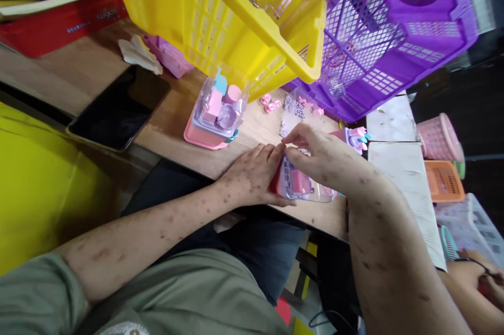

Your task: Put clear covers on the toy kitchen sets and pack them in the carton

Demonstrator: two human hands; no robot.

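Note:
A small toy box [301,184] with a pink base and a clear plastic cover lies tilted on its side at the table's front edge; pink and purple pieces show through the cover. My left hand [254,175] is wrapped round its pink base. Over the top corner, my right hand [313,151] bends thumb and fingers onto the box's edge, close to the left fingertips; the exact contact is partly hidden. A similar toy box [214,114] stands upright to the left, holding pink, blue and purple pieces under its clear cover.
A yellow basket [236,25] of clear covers and a purple basket [388,46] stand behind. Small purple pieces [293,107] and pink pieces [271,104] lie on the table. At left are a dark tablet [120,106] and a red box [63,22]. Another person's arm [468,293] shows at lower right.

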